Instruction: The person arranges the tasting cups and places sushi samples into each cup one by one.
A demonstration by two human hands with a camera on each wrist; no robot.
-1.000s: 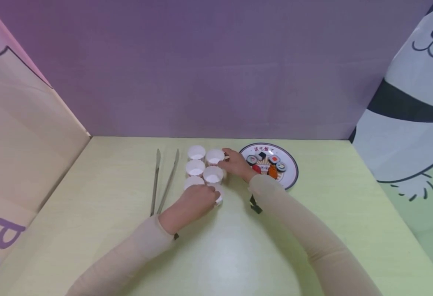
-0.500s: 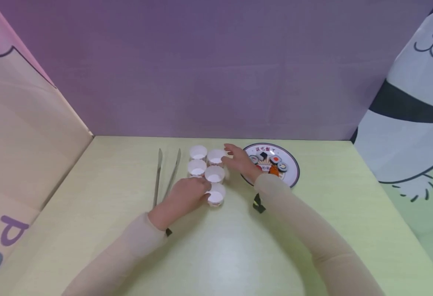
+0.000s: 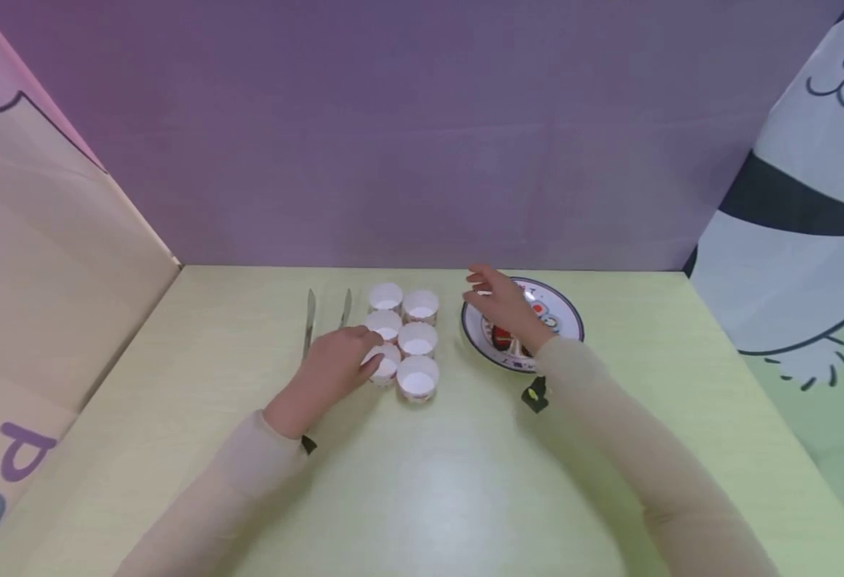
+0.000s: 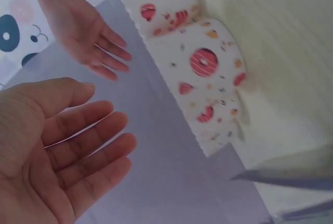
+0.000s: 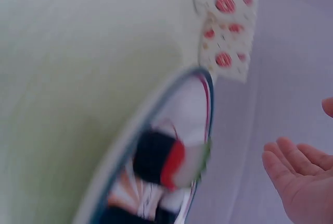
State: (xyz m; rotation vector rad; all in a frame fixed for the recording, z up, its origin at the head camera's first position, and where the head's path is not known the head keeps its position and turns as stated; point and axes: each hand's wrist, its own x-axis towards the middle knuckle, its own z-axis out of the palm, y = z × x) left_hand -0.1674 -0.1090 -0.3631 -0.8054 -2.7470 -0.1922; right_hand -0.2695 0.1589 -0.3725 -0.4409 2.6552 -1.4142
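Observation:
Several small white paper baking cups stand in two columns on the table, with doughnut prints on their sides. My left hand hovers at the left column, overlapping the nearest cup there; its fingers are extended and relaxed in the left wrist view, holding nothing. A round dark-rimmed plate bearing sushi pieces lies to the right of the cups. Over its left part is my right hand, fingers loosely extended and holding nothing. The right wrist view shows a sushi piece close up on the plate.
Left of the cups lie metal tongs with two long arms, their near end hidden behind my left hand. A purple backdrop rises at the table's far edge, with printed cloth panels on both sides.
Both hands have drawn away from the cups: the left back to the left, the right rightward over the plate. The nearest right-column cup is uncovered now.

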